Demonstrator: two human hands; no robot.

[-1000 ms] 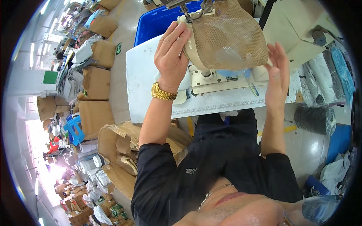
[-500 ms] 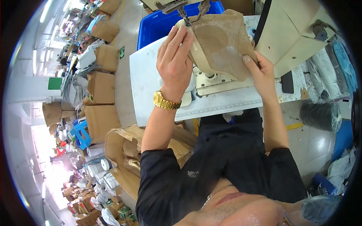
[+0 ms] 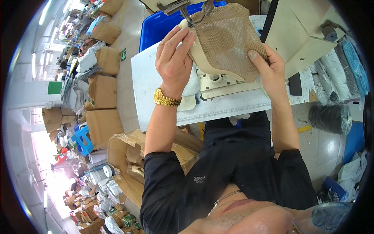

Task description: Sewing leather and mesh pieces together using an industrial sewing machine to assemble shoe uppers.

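A tan mesh cap (image 3: 228,43) with a smooth beige band along its left and lower edge lies at the sewing machine's presser foot (image 3: 189,22). My left hand (image 3: 173,64), a gold watch on its wrist, is closed on the band's upper left end, fingertips close beside the foot. On the opposite side, my right hand (image 3: 269,70) pinches the mesh's lower right edge, thumb on top; its other fingers are partly hidden under the fabric. The cap is spread between both hands above the machine's pale base (image 3: 230,89), and it covers part of that base.
The machine's cream body (image 3: 307,43) rises at the right of the white table (image 3: 146,78). A blue bin (image 3: 152,33) stands behind the table. A dark phone (image 3: 295,84) lies near the right edge. An open cardboard box (image 3: 124,187) sits below left; a wrapped black roll (image 3: 331,119) stands right.
The cap has turned slightly and its band has shifted at the presser foot, so less of the band's lettering shows. Both hands keep their hold. The whole view has moved slightly.
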